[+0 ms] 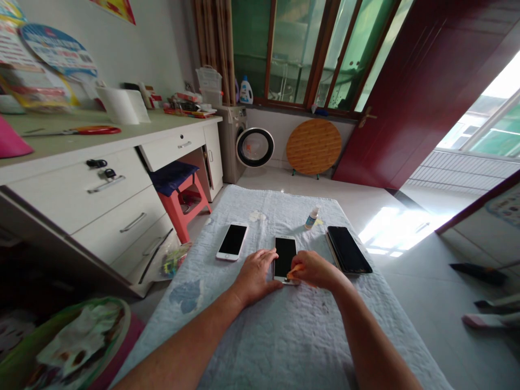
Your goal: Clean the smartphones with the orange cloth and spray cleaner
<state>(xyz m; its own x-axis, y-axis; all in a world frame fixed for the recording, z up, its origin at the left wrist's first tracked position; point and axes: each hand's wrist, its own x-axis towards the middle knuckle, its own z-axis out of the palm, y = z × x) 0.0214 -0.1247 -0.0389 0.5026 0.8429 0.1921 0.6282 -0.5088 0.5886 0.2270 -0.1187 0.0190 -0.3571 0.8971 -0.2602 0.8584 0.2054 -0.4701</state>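
A white phone with a dark screen [285, 253] lies flat on the cloth-covered table in front of me. My left hand [255, 274] rests at its left edge, fingers apart, fingertips and thumb touching the phone's side. My right hand [314, 268] is closed round an orange cloth [298, 268], which touches the lower right part of the phone. Left of it lies a second white phone [233, 241]. A black device [348, 249] lies on the right, on top of something light. Behind, a small spray bottle [312, 218] stands upright.
The table bears a pale blue quilted cloth [268, 336]. A red stool [182, 203] and a white desk [117, 211] stand at the left, with a filled waste bin [132, 330] at the lower left. Farther back are a washing machine [233, 143] and a round wooden tabletop [314, 147].
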